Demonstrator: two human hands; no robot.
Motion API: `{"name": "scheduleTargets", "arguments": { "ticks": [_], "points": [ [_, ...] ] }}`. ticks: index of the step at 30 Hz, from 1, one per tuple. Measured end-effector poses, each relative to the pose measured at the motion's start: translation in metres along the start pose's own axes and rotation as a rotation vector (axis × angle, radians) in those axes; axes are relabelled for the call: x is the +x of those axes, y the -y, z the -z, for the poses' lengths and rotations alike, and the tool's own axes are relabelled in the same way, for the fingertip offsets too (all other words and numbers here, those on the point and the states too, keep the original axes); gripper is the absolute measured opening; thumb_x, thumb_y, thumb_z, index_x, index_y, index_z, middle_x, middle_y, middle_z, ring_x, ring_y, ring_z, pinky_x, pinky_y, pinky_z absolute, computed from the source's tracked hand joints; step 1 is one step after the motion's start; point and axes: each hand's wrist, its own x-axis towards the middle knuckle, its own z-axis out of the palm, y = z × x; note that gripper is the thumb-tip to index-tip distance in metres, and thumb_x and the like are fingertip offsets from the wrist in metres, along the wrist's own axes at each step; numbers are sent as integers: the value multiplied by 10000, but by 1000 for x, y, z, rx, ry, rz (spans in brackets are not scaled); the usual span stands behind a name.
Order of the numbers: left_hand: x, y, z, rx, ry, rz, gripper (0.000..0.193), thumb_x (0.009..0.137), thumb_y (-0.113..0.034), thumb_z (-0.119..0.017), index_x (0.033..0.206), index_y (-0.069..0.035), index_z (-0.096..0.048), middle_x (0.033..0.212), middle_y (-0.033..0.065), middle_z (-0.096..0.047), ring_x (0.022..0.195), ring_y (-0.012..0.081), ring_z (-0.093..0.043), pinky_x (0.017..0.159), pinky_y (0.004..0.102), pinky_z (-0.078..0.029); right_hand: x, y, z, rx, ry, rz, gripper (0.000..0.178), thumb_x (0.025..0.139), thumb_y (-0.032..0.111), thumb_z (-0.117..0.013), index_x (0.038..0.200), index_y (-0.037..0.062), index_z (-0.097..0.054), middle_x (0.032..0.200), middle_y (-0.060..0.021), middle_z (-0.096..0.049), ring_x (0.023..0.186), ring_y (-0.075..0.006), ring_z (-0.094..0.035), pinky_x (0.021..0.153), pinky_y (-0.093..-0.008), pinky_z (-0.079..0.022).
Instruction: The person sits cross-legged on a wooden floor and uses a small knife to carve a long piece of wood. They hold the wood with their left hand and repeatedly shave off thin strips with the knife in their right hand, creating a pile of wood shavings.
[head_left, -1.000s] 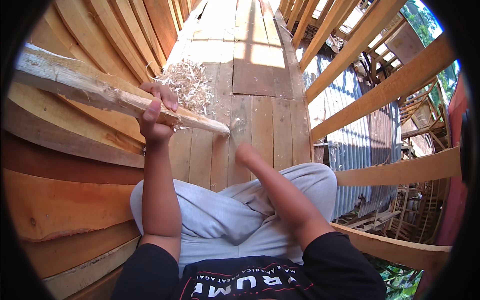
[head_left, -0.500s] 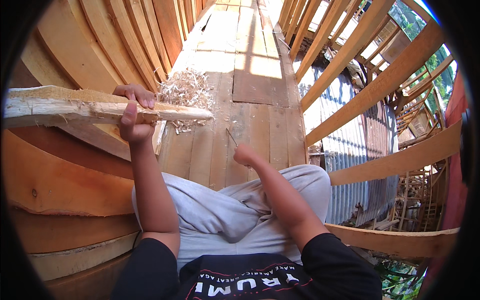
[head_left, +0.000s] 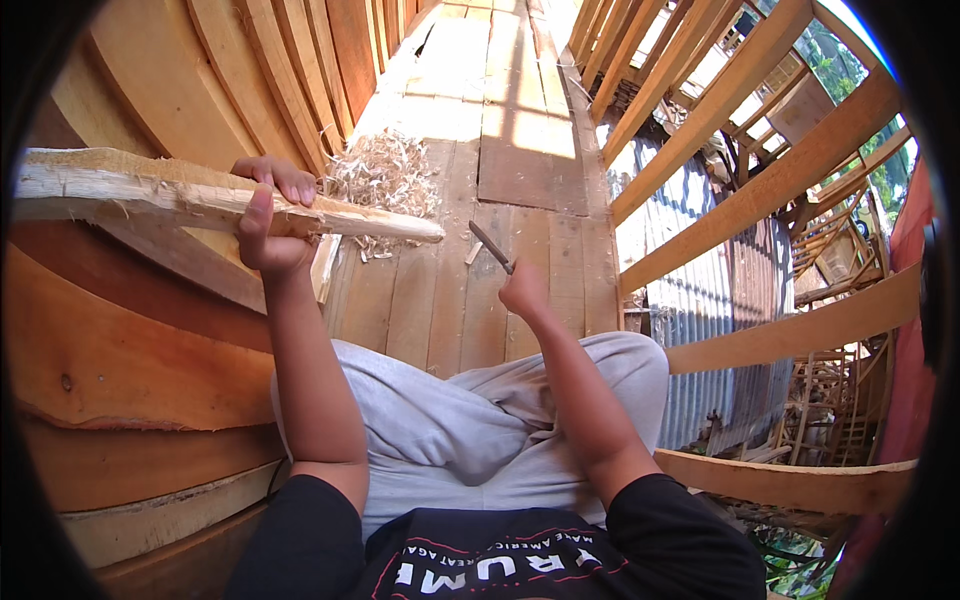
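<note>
A long pale wooden pole (head_left: 150,198) reaches in from the left, its bark stripped and its free right end cut narrower. Near that end, my left hand (head_left: 270,248) is wrapped round it, thumb on the near side and fingers over the far side. My right hand (head_left: 523,289) is closed on the handle of a knife (head_left: 489,244), most of the handle hidden in the fist. The blade slants up and left, just right of the pole's tip and apart from it.
Curled wood shavings (head_left: 385,180) lie heaped beyond the pole on the plank floor (head_left: 410,300). Stacked boards (head_left: 140,350) line the left side. Slatted wooden railing (head_left: 740,215) runs along the right, with corrugated metal sheets (head_left: 690,330) below it. My crossed legs (head_left: 420,410) are close beneath my forearms.
My right hand has moved slightly up and right, turning the knife so its blade shows broader. A small wood chip now shows beside the blade. My left hand keeps its hold on the pole.
</note>
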Motion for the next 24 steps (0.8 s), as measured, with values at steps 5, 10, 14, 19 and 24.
{"name": "scheduleTargets", "arguments": {
  "ticks": [5, 10, 14, 19, 24],
  "points": [
    [2, -1, 0, -23, 9, -8, 265, 764, -295, -573, 846, -92, -424, 667, 43, -418, 603, 153, -418, 612, 296, -375, 11, -27, 4, -129, 67, -139, 238, 739, 83, -662, 932, -55, -646, 949, -282, -656, 934, -417, -639, 813, -445, -515],
    [4, -5, 4, 11, 13, -20, 267, 765, -315, -555, 847, -94, -429, 667, 35, -414, 608, 148, -421, 609, 295, -372, 22, -30, -12, -223, 244, -194, 223, 752, 91, -644, 925, -43, -690, 983, -258, -670, 950, -372, -660, 800, -410, -534],
    [5, -4, 3, -11, 19, -22, 262, 762, -311, -555, 840, -96, -427, 666, 36, -415, 607, 148, -421, 610, 294, -373, 36, -38, -28, -189, 338, -170, 220, 757, 97, -608, 879, -68, -688, 921, -244, -684, 764, -332, -693, 595, -409, -536],
    [5, -6, 2, 5, 3, -21, 272, 755, -315, -563, 834, -97, -422, 664, 36, -416, 606, 150, -422, 607, 295, -373, 36, -22, -35, -79, 284, -124, 249, 744, 115, -586, 861, -83, -680, 907, -270, -677, 831, -352, -692, 668, -407, -538],
    [4, -11, 8, 33, 6, -28, 275, 753, -314, -568, 836, -97, -420, 663, 34, -414, 599, 151, -424, 604, 296, -379, 31, 7, -29, -16, 179, -222, 298, 732, 165, -604, 901, -69, -678, 939, -269, -674, 922, -371, -669, 776, -413, -525]
  ]
}}
